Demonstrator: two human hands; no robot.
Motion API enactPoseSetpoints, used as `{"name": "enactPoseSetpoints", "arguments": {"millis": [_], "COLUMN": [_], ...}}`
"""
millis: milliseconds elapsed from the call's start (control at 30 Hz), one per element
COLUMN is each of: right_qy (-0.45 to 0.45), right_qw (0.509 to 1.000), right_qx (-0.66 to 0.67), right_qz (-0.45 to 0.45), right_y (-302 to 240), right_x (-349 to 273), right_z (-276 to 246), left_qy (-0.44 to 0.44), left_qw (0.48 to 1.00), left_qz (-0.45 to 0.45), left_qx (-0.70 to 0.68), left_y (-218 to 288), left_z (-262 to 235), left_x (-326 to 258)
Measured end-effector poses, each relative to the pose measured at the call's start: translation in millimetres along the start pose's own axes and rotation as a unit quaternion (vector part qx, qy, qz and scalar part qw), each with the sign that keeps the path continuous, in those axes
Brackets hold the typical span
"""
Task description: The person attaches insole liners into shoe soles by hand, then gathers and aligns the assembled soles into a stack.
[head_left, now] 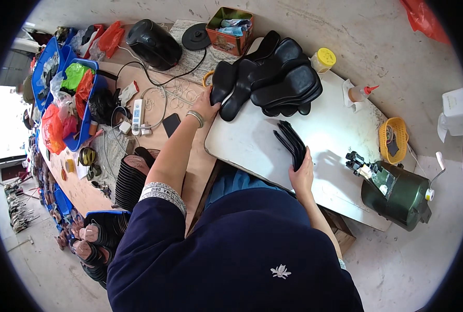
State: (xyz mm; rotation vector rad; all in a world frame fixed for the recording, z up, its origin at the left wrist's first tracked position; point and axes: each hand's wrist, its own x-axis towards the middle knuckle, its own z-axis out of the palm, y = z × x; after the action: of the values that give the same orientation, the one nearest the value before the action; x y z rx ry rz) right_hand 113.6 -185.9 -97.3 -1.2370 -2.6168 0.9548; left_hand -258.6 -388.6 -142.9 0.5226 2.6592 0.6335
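Note:
My right hand (301,174) grips a small stack of black insoles (293,143), held on edge over the white tabletop. My left hand (206,106) reaches to the far left, fingers stretched against the edge of a black insole (223,82) and thumb apart. That piece lies beside a spread pile of glossy black insoles (286,86), overlapping in several layers. Some of the left fingertips are hidden by the insole's edge.
At right stand a green sewing-machine-like device (398,195), a yellow basket (394,139) and a red-tipped bottle (359,93). A yellow-lidded jar (323,60), tin box (231,31) and black kettle (154,44) line the back. Cables, a power strip (138,115) and a phone (171,125) lie left.

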Motion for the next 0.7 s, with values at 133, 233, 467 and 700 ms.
{"name": "enactPoseSetpoints", "arguments": {"millis": [133, 233, 467, 700], "right_qy": [0.01, 0.042, 0.066, 0.129], "right_qw": [0.999, 0.989, 0.969, 0.932], "right_qx": [0.038, 0.128, 0.209, 0.312], "right_qz": [0.014, 0.054, 0.112, 0.129], "right_y": [4, 15, 18, 25], "right_x": [-3, -3, 2, 6], "right_z": [2, -4, 5, 1], "left_qy": [0.032, 0.039, 0.076, 0.111], "left_qw": [0.998, 0.994, 0.976, 0.993], "left_qz": [0.046, 0.08, 0.116, 0.038], "left_qx": [0.015, -0.06, 0.167, 0.032], "left_y": [25, 62, 90, 70], "left_z": [-7, -7, 40, 0], "left_x": [-1, -4, -6, -35]}}
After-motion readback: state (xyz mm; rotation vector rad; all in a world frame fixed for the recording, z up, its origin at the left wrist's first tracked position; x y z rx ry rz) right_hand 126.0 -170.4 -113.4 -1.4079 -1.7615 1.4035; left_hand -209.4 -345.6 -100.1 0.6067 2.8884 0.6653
